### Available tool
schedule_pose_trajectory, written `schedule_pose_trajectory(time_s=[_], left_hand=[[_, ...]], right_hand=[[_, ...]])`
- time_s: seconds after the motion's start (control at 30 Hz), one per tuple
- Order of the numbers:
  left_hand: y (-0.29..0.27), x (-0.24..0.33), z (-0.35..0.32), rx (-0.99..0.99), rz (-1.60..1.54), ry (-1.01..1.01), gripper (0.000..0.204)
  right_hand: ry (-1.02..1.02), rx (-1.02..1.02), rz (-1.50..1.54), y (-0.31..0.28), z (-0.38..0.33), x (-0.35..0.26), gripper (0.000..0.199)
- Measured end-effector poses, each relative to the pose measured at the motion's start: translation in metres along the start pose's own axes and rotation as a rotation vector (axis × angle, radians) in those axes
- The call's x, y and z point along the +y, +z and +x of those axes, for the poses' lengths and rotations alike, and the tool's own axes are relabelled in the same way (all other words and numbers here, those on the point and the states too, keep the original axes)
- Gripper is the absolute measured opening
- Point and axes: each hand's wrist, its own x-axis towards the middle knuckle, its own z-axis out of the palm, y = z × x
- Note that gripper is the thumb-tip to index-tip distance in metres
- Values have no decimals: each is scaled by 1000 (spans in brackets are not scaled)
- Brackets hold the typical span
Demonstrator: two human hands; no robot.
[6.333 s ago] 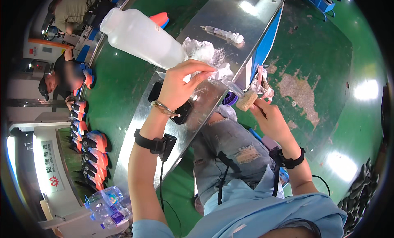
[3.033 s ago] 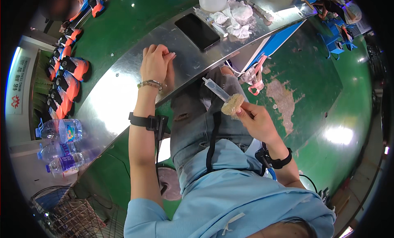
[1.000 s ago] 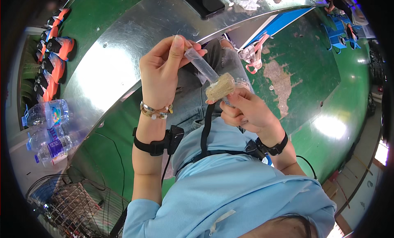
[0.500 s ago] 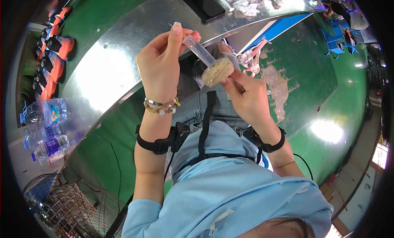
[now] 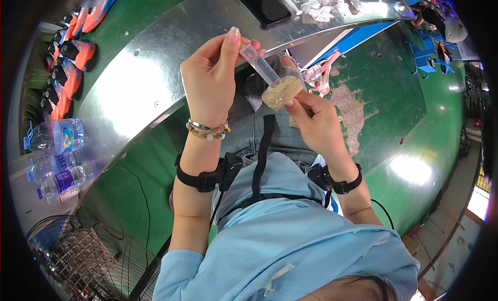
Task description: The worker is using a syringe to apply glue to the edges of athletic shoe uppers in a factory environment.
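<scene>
My left hand (image 5: 210, 86) is raised over the front edge of the metal table, thumb and fingers pinching the upper end of a clear plastic strip (image 5: 263, 69). The strip runs slanting down to a tan, rough-sided round piece (image 5: 282, 92), which looks like a roll of clear tape. That roll is gripped at its lower right side between the thumb and fingers of my right hand (image 5: 317, 122). Some of the right fingers are hidden behind the roll. Both hands hang in the air above my lap.
A curved metal table (image 5: 171, 57) spans the upper left. On it lie a dark phone (image 5: 267, 8) and crumpled white scraps (image 5: 317, 5). Several plastic bottles (image 5: 65, 182) and orange-and-black shoes (image 5: 67, 83) stand at the left. A wire basket (image 5: 78, 254) is at the lower left.
Both hands have shifted slightly to the right, together with the strip and the roll. My grip is the same. The view has turned a little, showing more shoes at the upper left.
</scene>
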Motion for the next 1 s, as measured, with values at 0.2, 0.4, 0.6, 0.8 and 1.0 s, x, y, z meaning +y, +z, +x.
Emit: schedule_pose_trajectory(time_s=[0.2,0.4,0.6,0.8,1.0], left_hand=[[-4,1,5,-35,56,68,29],[-12,5,8,7,82,20,29],[-11,11,8,31,-7,17,30],[-5,8,-9,-152,-453,-146,30],[-7,19,-21,-301,-169,54,44]], right_hand=[[245,-339,726,2,2,6,27],[470,-558,1017,-2,13,-10,31],[400,-582,999,1,19,-8,29],[91,-377,657,5,18,-4,29],[-168,-252,628,5,18,-11,38]])
